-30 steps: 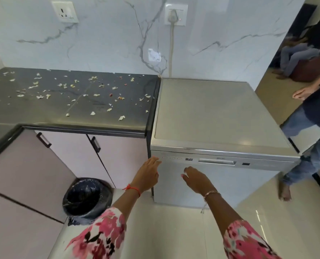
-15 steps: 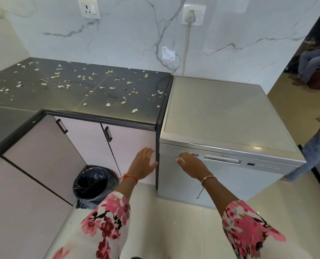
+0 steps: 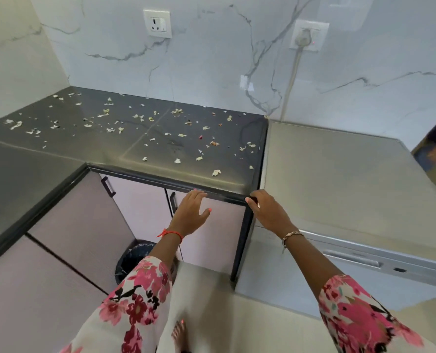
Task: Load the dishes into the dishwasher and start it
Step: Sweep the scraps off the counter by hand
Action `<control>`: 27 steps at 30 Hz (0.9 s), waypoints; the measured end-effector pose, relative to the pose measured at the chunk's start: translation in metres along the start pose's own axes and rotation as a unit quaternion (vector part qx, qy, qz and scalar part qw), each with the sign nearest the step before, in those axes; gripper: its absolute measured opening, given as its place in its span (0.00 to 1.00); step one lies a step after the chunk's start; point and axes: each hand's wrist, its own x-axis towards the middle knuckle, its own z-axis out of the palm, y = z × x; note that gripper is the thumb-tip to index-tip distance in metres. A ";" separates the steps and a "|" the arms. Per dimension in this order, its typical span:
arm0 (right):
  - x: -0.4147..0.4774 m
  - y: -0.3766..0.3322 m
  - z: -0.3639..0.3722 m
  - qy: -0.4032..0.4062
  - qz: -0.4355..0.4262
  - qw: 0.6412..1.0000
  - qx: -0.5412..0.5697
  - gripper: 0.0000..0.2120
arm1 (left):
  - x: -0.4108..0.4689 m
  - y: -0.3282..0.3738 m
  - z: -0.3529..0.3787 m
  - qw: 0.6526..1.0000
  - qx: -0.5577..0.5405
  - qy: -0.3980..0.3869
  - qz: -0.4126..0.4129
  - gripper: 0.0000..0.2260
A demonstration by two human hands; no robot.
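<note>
standing in the corner of the kitchen, the person holds both arms forward in flowered sleeves (image 3: 140, 296). the left hand (image 3: 190, 212) is open, its fingers straight and a little spread. it is in front of a pale cupboard door (image 3: 211, 240), with the fingertips just under the front edge of the dark counter (image 3: 58, 159).

the right hand (image 3: 269, 212) is at the front right corner of the counter, where the counter meets the dishwasher (image 3: 339, 189). its fingers are bent toward this corner and seem to touch it, but i cannot tell if they grip the edge or only rest there.

the dishwasher stands on the floor just beside the right end of the counter, against the marble wall (image 3: 211, 59). its door is shut, and its long handle (image 3: 352, 259) shows on the front, below the right forearm.

many small pale scraps (image 3: 176, 161) lie over the counter. on the wall above there is a socket (image 3: 157, 23). further right is a plug (image 3: 306, 36) with a cable (image 3: 292, 80) that goes down to the back left corner of the dishwasher. under the counter, behind the left forearm, stands a bin (image 3: 131, 261) with a black bag. one bare foot (image 3: 180, 332) shows on the pale floor.
</note>
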 end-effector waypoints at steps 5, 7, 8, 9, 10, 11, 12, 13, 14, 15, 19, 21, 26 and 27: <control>0.062 -0.024 0.038 0.033 0.018 0.999 0.016 0.19 | 0.052 -0.054 -0.012 1.000 -0.024 -0.009 0.015 0.21; 0.084 -0.028 0.050 0.037 0.039 0.998 0.011 0.21 | 0.071 -0.076 -0.015 0.999 -0.034 -0.020 0.014 0.21; 0.092 -0.029 0.054 0.040 0.048 0.998 0.013 0.22 | 0.077 -0.084 -0.015 0.999 -0.038 -0.026 0.019 0.21; 0.102 -0.029 0.059 0.045 0.059 0.997 0.018 0.24 | 0.085 -0.093 -0.015 0.998 -0.040 -0.035 0.023 0.21; 0.110 -0.028 0.062 0.052 0.071 0.996 0.020 0.25 | 0.092 -0.101 -0.015 0.998 -0.042 -0.044 0.025 0.21; 0.119 -0.025 0.065 0.059 0.087 0.994 0.019 0.27 | 0.100 -0.110 -0.015 0.997 -0.047 -0.052 0.022 0.21; 0.126 -0.023 0.067 0.063 0.102 0.993 0.015 0.28 | 0.108 -0.117 -0.014 0.997 -0.051 -0.055 0.019 0.22; 0.132 -0.019 0.068 0.065 0.118 0.991 0.009 0.30 | 0.114 -0.122 -0.014 0.997 -0.053 -0.055 0.018 0.22; 0.141 -0.015 0.069 0.065 0.136 0.989 0.004 0.31 | 0.122 -0.127 -0.013 0.997 -0.055 -0.054 0.017 0.22; 0.148 -0.010 0.068 0.064 0.154 0.986 -0.005 0.32 | 0.130 -0.132 -0.012 0.997 -0.055 -0.051 0.015 0.22; 0.176 0.011 0.068 0.043 0.210 0.976 -0.020 0.36 | 0.160 -0.150 -0.009 0.998 -0.043 -0.039 0.010 0.20; 0.187 0.015 0.072 0.025 0.238 0.971 -0.004 0.37 | 0.172 -0.158 -0.007 0.998 -0.043 -0.039 0.001 0.20; 0.199 -0.019 0.108 0.055 0.284 0.956 -0.054 0.40 | 0.197 -0.169 -0.006 0.997 -0.056 -0.047 -0.024 0.20; 0.199 -0.032 0.117 0.055 0.270 0.959 -0.068 0.40 | 0.202 -0.171 -0.005 0.997 -0.054 -0.047 -0.024 0.20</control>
